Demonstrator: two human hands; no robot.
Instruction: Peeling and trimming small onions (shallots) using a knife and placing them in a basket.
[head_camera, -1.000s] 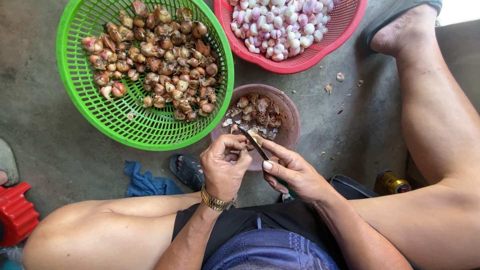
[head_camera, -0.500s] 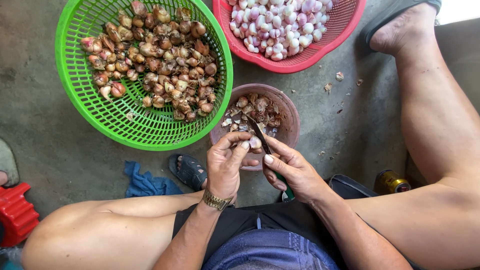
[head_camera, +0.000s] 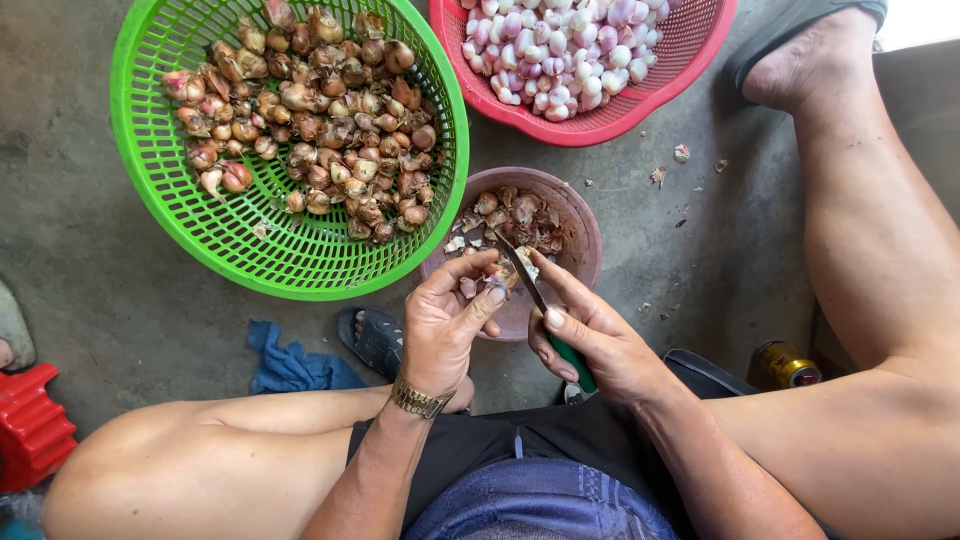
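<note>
We sit low on the floor (head_camera: 120, 300) with three vessels before us. The green basket (head_camera: 300, 260) holds unpeeled shallots (head_camera: 310, 120), brown and papery. The red basket (head_camera: 640, 110), past it to the right, holds peeled bulbs (head_camera: 560, 45), pale pink and white. The brown bowl (head_camera: 585, 235), nearest our knees, catches skins and trimmings.

By our judgement the work in hand is peeling: one shallot is being stripped over the bowl. Finishing it would call for the blade to lift the last skin while the bulb turns between the fingers.

Our left hand (head_camera: 445, 325) has a narrow grip, thumb and fingertips closed round a small shallot (head_camera: 497, 283) held just above the bowl's near rim. Our right hand (head_camera: 595, 345) is wrapped round the green handle of a knife (head_camera: 530, 285), forefinger laid along it, the blade tip touching the shallot.

Smaller things lie about: a blue rag (head_camera: 290, 365) and a sandal (head_camera: 375, 340) by our left knee, a can (head_camera: 785, 365) near the right leg, and a watch (head_camera: 418, 400) on the left wrist.
</note>
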